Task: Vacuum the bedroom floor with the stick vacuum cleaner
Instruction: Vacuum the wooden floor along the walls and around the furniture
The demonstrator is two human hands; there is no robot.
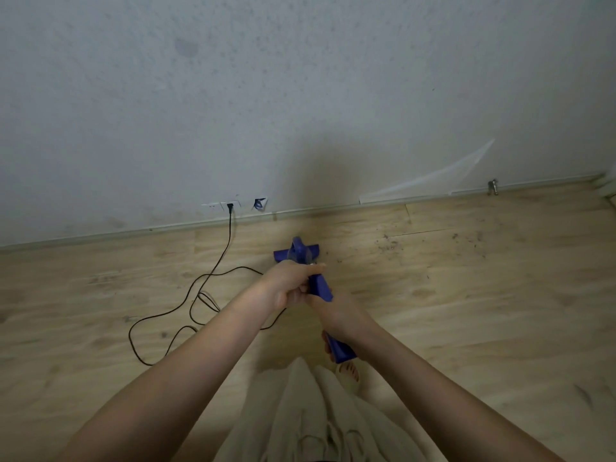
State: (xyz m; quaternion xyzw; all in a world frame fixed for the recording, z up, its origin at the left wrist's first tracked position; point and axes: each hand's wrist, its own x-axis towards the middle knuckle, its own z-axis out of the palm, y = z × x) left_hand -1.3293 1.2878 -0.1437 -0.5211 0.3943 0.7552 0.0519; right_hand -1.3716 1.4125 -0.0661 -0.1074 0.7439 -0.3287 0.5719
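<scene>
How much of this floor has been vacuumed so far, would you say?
Done: the cord is plugged into the wall socket. In hand: both hands, left and right, grip the blue vacuum, its head near the wall. Left: dark crumbs lie right of the head, so that patch looks untouched.

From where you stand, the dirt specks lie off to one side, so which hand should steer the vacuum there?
Probably the right hand: it grips the vacuum on the side nearer the dirt specks. The left hand, holding higher, sits toward the cord.
</scene>
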